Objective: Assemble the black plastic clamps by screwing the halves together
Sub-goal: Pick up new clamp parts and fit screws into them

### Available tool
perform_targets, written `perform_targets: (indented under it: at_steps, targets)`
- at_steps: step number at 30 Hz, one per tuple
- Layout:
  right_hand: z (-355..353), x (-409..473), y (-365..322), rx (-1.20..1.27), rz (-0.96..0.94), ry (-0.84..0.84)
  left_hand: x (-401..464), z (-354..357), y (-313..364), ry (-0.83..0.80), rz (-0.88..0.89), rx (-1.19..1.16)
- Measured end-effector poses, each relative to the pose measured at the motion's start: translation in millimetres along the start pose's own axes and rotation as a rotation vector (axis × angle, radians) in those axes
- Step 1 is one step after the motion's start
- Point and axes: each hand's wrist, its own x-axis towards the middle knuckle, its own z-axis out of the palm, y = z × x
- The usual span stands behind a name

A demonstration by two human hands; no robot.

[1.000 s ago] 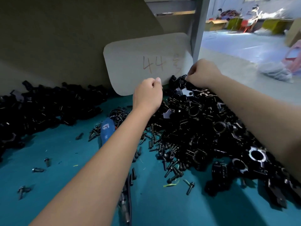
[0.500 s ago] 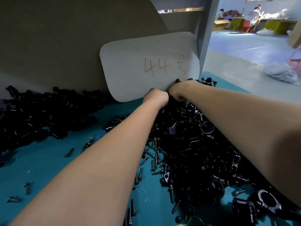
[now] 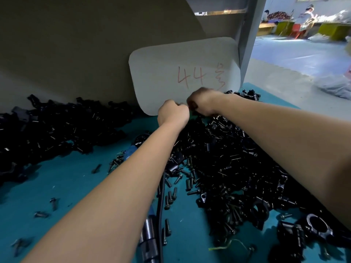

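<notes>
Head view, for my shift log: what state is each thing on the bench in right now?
left hand: fingers curled, contents hidden
right hand: curled, reaching into the far end of the pile, blurred
clamp parts pile: loose, heaped
finished-looking pile: heaped at left
loose screws: scattered on mat
card marked 44: leaning upright

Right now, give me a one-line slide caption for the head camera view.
Both hands, left hand and right hand, meet at the far end of a clamp parts pile below a card marked 44.
</notes>
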Motion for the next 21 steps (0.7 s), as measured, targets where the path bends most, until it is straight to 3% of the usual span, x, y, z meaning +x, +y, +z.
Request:
perform_targets:
  at_steps: [4, 7, 12, 14, 17, 21]
  targets:
    - [-31, -10, -28, 0.340, 0.150, 0.160, -13, -39, -19, 0.047, 0.119, 0.101]
    - [-43, -12, -73, 0.573, 0.125, 0.110, -22, -76, -44, 0.140, 0.203, 0.301]
    - [-31, -27, -160, 0.819, -0.023, 0.067, -40, -138, -104, 0.358, 0.020, 0.679]
    - [-18, -37, -189, 0.983, -0.038, 0.057, -46, -157, -126, 0.308, -0.009, 0.716]
    - [-5, -55, -219, 1.279, 0.013, 0.073, -54, -170, -148, 0.211, 0.100, 0.791]
    - [-4, -74, -234, 1.540, 0.081, 0.017, -54, -179, -157, 0.280, 0.116, 0.800]
